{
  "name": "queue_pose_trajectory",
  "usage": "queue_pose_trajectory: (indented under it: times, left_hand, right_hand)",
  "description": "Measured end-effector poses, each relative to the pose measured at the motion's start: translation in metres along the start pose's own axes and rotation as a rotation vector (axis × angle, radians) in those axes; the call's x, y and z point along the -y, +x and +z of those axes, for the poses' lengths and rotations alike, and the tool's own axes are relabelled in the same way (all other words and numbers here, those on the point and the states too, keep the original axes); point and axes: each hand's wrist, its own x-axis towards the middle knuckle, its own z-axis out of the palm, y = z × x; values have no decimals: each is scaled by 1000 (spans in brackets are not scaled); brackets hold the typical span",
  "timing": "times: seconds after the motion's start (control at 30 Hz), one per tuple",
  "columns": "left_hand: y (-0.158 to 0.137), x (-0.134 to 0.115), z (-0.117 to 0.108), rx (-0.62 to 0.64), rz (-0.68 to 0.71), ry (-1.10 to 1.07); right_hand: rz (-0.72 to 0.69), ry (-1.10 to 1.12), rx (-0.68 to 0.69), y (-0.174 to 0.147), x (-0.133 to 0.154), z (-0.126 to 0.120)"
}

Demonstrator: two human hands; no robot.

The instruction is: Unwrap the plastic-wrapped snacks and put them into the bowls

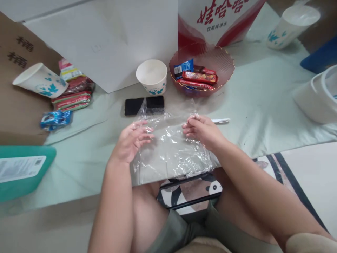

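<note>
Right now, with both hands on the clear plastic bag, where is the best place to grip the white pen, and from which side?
Probably the pen's right half, from above. It lies flat on the table cloth, pointing left to right, and its left end lies close beside the right hand and the plastic bag. The right end is free, so pinch across the barrel there.

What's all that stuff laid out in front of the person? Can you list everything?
clear plastic bag: 1, transparent, table edge, between both hands
phone: 1, black, behind bag
pen: 1, white, right of bag
bowl: 1, pink glass, holds wrapped snacks
paper cups: 3 in view, white with blue print; middle upright, two tipped
snack packets: a pile, red and blue, left
cardboard: brown, far left
left hand: on bag
right hand: pinching bag's top edge
</note>
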Motion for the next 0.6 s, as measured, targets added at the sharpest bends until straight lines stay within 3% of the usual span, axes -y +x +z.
queue_pose_trajectory:
  times: [0.1,0.27,0.4,0.6]
  left_hand:
    - [4,3,8,-50,73,119]
    - [17,13,10,-303,169,337]
    - [21,17,5,-436,230,472]
    - [27,18,-10,-597,336,525]
  right_hand:
    - [-31,-57,-38,-7,4,-4]
    - [-243,-270,-89,-16,-2,-12]
    - [-411,-398,-249,-15,-8,-17]
    - [-518,-438,-321,-9,-12,-18]
